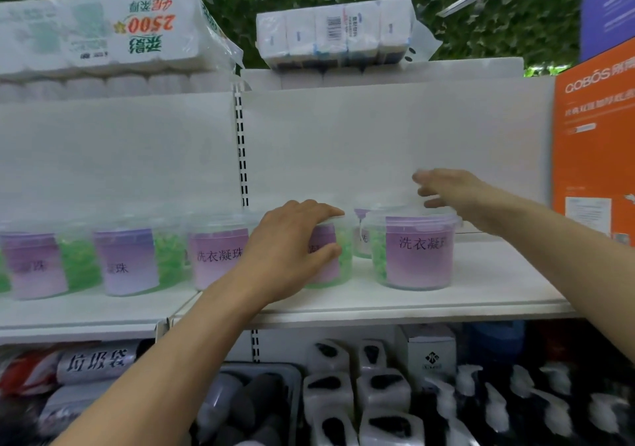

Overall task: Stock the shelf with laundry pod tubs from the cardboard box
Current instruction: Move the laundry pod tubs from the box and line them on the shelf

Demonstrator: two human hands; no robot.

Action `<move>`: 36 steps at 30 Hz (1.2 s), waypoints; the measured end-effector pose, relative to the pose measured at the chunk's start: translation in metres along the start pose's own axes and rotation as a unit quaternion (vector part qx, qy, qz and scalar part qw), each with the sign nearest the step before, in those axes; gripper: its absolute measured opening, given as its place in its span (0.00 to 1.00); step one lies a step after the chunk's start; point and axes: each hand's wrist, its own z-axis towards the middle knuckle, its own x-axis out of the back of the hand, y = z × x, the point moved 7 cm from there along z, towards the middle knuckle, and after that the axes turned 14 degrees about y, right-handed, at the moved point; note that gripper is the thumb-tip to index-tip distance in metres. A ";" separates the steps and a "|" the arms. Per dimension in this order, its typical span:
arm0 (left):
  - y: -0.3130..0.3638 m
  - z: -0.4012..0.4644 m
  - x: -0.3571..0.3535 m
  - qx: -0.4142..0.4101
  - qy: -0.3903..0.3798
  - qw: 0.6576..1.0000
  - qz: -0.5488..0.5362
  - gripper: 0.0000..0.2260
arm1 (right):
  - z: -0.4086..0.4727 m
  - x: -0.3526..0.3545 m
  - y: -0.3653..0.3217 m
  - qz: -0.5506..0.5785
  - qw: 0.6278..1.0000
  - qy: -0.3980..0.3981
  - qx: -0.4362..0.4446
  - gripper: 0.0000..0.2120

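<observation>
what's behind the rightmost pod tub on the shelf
Behind the rightmost tub, a second tub peeks out at its left, mostly covered. The right hand hovers open above. Anything further back is hidden.

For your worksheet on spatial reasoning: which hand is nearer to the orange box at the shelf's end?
Right. The right hand hovers open above the rightmost tub, a short way from the orange box. The left hand grips a tub further away.
</observation>
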 end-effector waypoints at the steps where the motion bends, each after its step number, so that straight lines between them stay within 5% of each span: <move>1: 0.000 -0.001 0.000 -0.006 0.001 1.000 0.002 0.20 | -0.013 0.007 -0.001 0.040 0.999 0.016 -0.003 0.24; 6: 0.001 -0.003 0.002 -0.016 0.005 1.000 -0.002 0.20 | -0.091 0.011 -0.016 0.041 0.991 -0.065 0.111 0.27; 9: 0.002 -0.002 0.003 -0.019 0.014 1.000 0.004 0.20 | -0.103 0.001 -0.018 -0.079 0.982 0.008 0.173 0.24; 16: 0.005 0.004 -0.002 -0.032 0.016 0.998 0.055 0.21 | -0.100 -0.020 -0.028 -0.202 0.956 0.138 0.159 0.23; 21: 0.001 0.001 0.009 -0.048 -0.021 0.999 0.003 0.28 | -0.105 -0.021 -0.026 -0.197 0.971 0.079 0.110 0.29; 23: -0.012 -0.004 0.032 -0.056 0.023 0.998 0.018 0.30 | -0.110 -0.016 -0.027 -0.189 0.972 0.093 0.101 0.33; 27: -0.061 -0.031 0.060 -0.028 0.039 0.994 0.103 0.29 | -0.140 -0.035 -0.066 -0.255 0.896 0.219 0.290 0.32; 30: -0.081 -0.047 0.059 -0.031 0.030 0.992 0.119 0.31 | -0.155 -0.081 -0.081 -0.275 0.873 0.165 0.367 0.30; 36: -0.086 -0.040 0.058 -0.053 0.031 0.992 0.110 0.30 | -0.148 -0.102 -0.089 -0.226 0.910 0.130 0.324 0.24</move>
